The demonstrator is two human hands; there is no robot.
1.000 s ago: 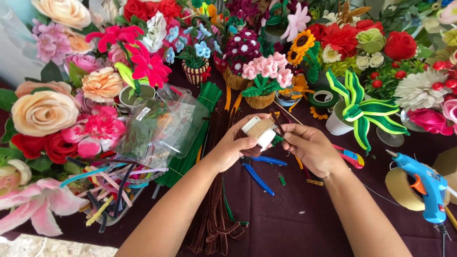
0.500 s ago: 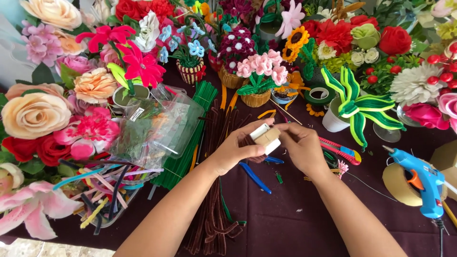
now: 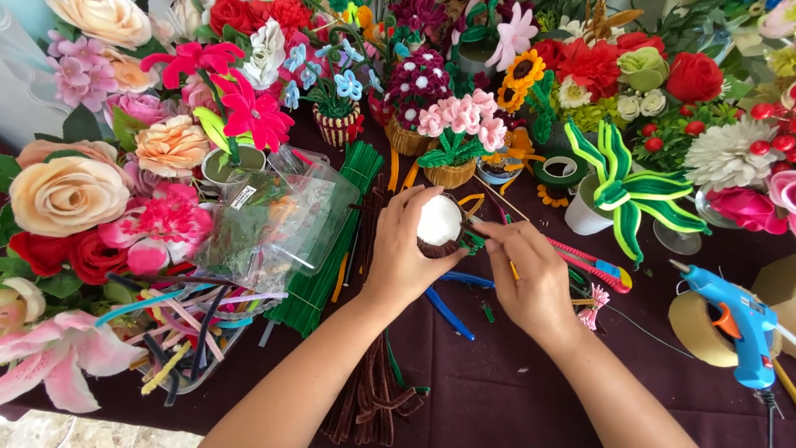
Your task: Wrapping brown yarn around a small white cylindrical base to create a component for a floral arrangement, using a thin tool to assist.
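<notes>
My left hand (image 3: 408, 253) grips a small round pot (image 3: 439, 226) with a white foam top and a brown wrapped side, turned so the white top faces the camera. My right hand (image 3: 531, 278) is right beside it, fingertips touching the pot's right edge and pinching a thin stem-like piece there. Both hands hover above a dark maroon tablecloth (image 3: 497, 390). A bundle of brown pipe cleaners (image 3: 377, 398) lies under my left forearm, and blue pliers (image 3: 448, 307) lie between my wrists.
Craft flowers crowd the back and left. A clear plastic box (image 3: 274, 220) and green pipe cleaners (image 3: 332, 241) lie left of my hands. A red utility knife (image 3: 597, 267), a white pot with a green-striped plant (image 3: 609, 187), a blue glue gun (image 3: 734, 323) and a tape roll (image 3: 696, 328) sit on the right.
My left hand has turned the pot so its white top faces up toward the camera. My right hand has shifted to the pot's right edge.
</notes>
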